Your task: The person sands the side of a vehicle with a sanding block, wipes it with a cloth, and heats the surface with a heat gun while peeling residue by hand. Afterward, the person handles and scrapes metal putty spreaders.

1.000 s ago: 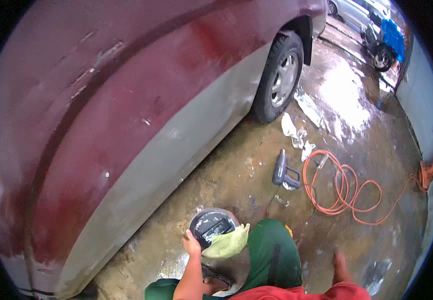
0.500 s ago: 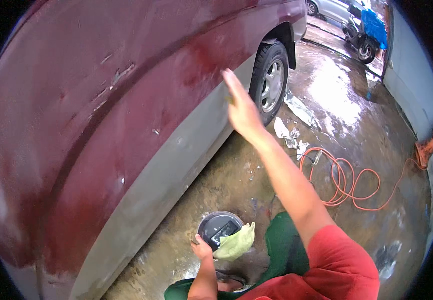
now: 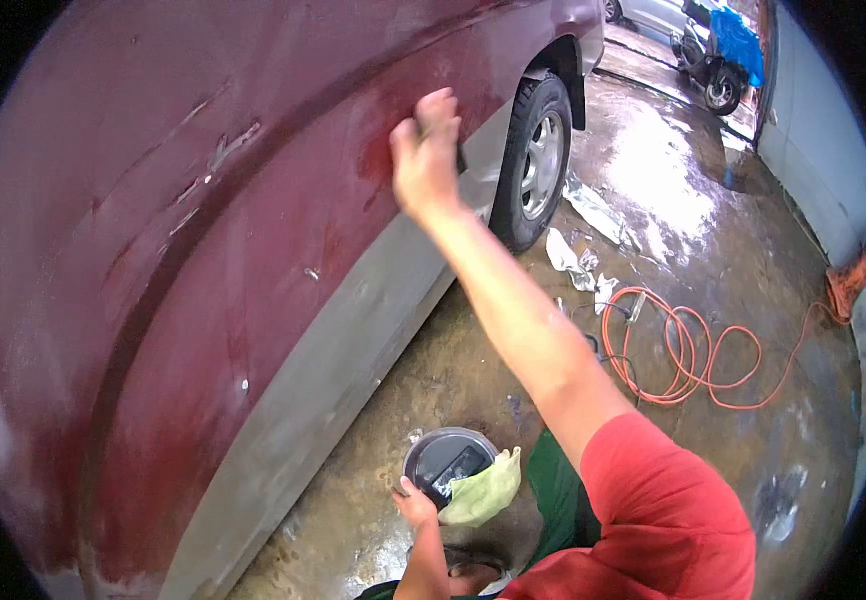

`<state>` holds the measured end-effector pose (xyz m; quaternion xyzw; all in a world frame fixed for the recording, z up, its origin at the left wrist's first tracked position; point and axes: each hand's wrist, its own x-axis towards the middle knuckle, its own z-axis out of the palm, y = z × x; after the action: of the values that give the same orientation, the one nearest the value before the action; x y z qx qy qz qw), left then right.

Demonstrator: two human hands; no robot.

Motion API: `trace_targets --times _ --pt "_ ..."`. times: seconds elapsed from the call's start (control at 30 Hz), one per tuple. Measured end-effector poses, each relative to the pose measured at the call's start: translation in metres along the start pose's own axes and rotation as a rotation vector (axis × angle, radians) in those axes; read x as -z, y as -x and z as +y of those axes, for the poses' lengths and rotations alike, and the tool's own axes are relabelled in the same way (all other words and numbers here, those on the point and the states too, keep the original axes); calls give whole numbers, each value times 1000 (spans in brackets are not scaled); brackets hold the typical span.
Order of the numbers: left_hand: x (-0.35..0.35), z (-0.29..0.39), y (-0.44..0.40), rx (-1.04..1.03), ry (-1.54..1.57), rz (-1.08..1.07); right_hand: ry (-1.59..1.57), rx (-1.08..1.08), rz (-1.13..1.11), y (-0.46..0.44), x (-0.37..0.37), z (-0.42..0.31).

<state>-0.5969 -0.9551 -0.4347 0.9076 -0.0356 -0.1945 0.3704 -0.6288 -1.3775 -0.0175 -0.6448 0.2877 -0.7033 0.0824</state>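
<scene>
My right hand (image 3: 427, 160) is on the maroon side of a vehicle (image 3: 283, 240), above its grey lower band. The hand is smeared by motion, its fingers bent round a small dark piece that I cannot make out. Low in the view, my left hand (image 3: 416, 502) grips the rim of a round bowl (image 3: 418, 450). Inside the bowl lies a dark rectangular block (image 3: 463, 463) in what looks like water. A pale green cloth (image 3: 488, 495) hangs over the bowl's right rim.
A wheel (image 3: 538, 165) stands beyond my right hand. White crumpled scraps (image 3: 568, 258) and a coiled orange hose (image 3: 688, 350) lie on the wet floor (image 3: 753, 440). A wall (image 3: 823, 130) runs along the right, and a motorbike with a blue cover (image 3: 736, 45) stands at the back.
My right hand has moved left across the panel, from the grey band's edge onto the maroon paint. My left hand stays at the bowl, which sits slightly lower right in view.
</scene>
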Motion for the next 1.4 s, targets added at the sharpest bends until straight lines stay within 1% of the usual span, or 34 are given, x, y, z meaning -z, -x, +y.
trace_targets --times 0.07,0.1,0.13,0.2,0.23,0.27,0.33,0.37,0.4,0.47,0.5,0.53,0.57,0.6,0.63,0.67,0.73,0.77,0.83,0.87,0.93,1.0,1.03,1.07,1.13,1.2,1.27,1.33,1.37,1.4 --pt "-10 -15 -12 -35 -8 31 50 318 -182 57 9 -50" --pt "-13 -12 -6 -26 -12 21 -115 378 -245 66 10 -44" --pt "-10 -11 -3 -25 -27 13 -45 357 -240 60 15 -27" --pt "-7 -1 -4 -36 -31 6 95 326 -216 12 27 18" --pt "-5 -2 -2 -34 -24 9 -85 43 -98 -13 26 31" --pt "-2 -2 -1 -33 -18 15 -39 -21 -28 -20 15 36" --pt "-3 -1 -4 -50 10 21 -14 67 -30 9 2 -22" --pt "-4 -5 -4 -53 19 21 111 241 -201 36 11 -55" --pt "-8 -6 -1 -51 27 16 -80 366 -299 63 10 -59" --pt "-7 -9 -8 -63 30 10 -1 606 -360 32 19 -14" --pt "-9 -12 -11 -76 28 23 10 480 -289 8 23 -1" --pt "-14 -13 -11 -63 28 16 20 313 -133 -20 17 10" --pt "-8 -18 -12 -49 10 14 -9 151 -58 -39 11 17" --pt "-6 -9 -9 -35 10 11 -41 5 15 -56 8 7" --pt "-2 0 -1 -15 9 2 -82 -98 50 -49 -1 -12" --pt "-5 3 0 -21 15 5 -134 -35 45 -30 -6 -47" --pt "-2 0 0 -39 5 9 21 363 -251 30 10 -99" --pt "-5 -3 -1 -42 12 6 34 415 -229 23 13 -88" --pt "-6 -9 -9 -51 17 4 58 510 -179 -7 17 -40" --pt "-10 -5 -10 -51 25 5 -18 286 -91 -38 15 -15" --pt "-5 -5 -4 -42 27 9 -4 44 17 -77 7 14" --pt "-3 -1 0 -42 35 -7 20 9 33 -57 -2 -29" --pt "-2 0 -2 -46 34 -12 -28 88 -19 -31 -2 -60" --pt "-1 -2 -6 -62 36 -3 81 225 -134 0 2 -80" --pt "-10 -11 -11 -86 47 7 -71 405 -243 16 9 -66" --pt "-10 -8 -11 -118 30 16 36 352 -162 -24 14 -28" --pt "-9 -11 -9 -104 15 29 -62 37 -1 -70 17 -1" --pt "-8 -7 -4 -82 35 8 -61 -98 76 -66 -1 -24" --pt "-7 -4 -3 -77 20 5 -29 14 58 -44 -7 -48" --pt "-4 -3 -4 -75 -3 4 74 148 -29 -11 -3 -80"
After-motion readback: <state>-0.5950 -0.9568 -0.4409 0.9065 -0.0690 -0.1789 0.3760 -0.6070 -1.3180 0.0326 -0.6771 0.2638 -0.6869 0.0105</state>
